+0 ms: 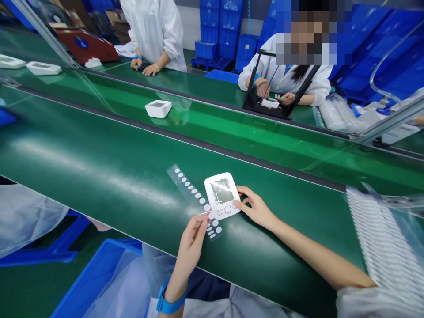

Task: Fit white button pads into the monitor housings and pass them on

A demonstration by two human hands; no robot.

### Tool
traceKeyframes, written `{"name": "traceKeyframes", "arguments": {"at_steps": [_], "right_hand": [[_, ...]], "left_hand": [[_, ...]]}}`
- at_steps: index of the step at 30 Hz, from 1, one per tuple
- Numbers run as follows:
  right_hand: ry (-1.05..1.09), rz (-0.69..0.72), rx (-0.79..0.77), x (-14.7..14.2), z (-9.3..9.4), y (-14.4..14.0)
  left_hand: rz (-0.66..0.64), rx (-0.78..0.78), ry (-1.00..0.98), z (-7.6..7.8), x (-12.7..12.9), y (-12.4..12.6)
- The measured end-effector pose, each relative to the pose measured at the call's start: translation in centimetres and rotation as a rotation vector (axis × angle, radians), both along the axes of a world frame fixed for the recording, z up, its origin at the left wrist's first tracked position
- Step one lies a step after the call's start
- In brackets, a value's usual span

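Observation:
A white monitor [222, 195] with a square grey screen and outlined button areas is tilted over the green bench. My right hand [255, 206] grips its right edge, thumb on the front and fingers behind. Near its lower left corner, my left hand [194, 236] has thumb and forefinger pinched together. A thin pale line shows at those fingertips, but I cannot make out what they hold. Beneath the monitor and the left fingertips lies a clear strip of round white stickers [191, 189], partly covered by both.
A green conveyor [212, 126] runs behind the bench, carrying a white housing [158, 109]. Two people in white coats work across it, one at a black frame [268, 108]. Stacked white packaging [384, 238] stands at right; a blue bin [99, 274] sits below the front edge.

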State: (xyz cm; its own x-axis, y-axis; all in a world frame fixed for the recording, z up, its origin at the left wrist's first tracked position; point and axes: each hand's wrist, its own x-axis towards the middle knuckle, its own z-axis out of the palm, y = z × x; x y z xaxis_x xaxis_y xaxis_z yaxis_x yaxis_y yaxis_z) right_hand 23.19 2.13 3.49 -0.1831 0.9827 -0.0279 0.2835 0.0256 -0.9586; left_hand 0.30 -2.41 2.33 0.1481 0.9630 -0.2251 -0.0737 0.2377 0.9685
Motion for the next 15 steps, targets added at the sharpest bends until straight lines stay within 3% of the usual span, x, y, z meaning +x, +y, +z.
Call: {"name": "traceKeyframes", "arguments": {"at_steps": [2, 5, 8, 10, 12, 15], "right_hand": [[0.135, 0.009, -0.069, 0.0, 0.2, 0.0], [0.358, 0.023, -0.322, -0.2, 1.5, 0.4], [0.497, -0.015, -0.523, -0.1, 3.0, 2.6], [0.537, -0.086, -0.488, 0.3, 3.7, 5.6], [0.465, -0.207, -0.333, 0.8, 4.2, 9.9], [0.101, -0.455, -0.062, 1.6, 4.8, 17.5]], "left_hand": [[-0.006, -0.012, -0.04, 0.0, -0.1, 0.0], [-0.021, -0.039, -0.14, -0.3, -0.4, -0.1], [0.026, -0.101, -0.271, -0.3, -0.4, -0.1], [0.084, -0.127, -0.337, -0.2, -0.3, -0.1], [0.123, -0.122, -0.371, 0.0, -0.1, -0.1], [0.115, -0.102, -0.374, -0.1, 0.1, -0.2]]}}
